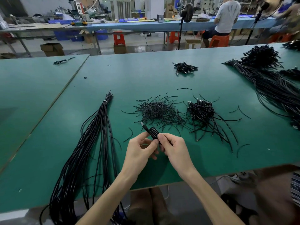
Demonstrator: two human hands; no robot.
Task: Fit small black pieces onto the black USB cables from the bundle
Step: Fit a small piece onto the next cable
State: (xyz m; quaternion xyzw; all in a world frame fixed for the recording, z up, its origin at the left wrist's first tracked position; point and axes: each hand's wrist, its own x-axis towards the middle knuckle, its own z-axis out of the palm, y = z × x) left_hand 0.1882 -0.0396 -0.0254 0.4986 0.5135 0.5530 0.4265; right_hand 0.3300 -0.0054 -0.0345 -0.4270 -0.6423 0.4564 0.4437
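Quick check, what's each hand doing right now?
Left hand: closed, pinching the black cable near its plug end.
Right hand: closed, gripping the same black cable.

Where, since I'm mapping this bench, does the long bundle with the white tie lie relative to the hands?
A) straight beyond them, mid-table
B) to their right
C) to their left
C: the bundle stretches down the table to the left of the left hand and right hand, which both hold a coiled cable.
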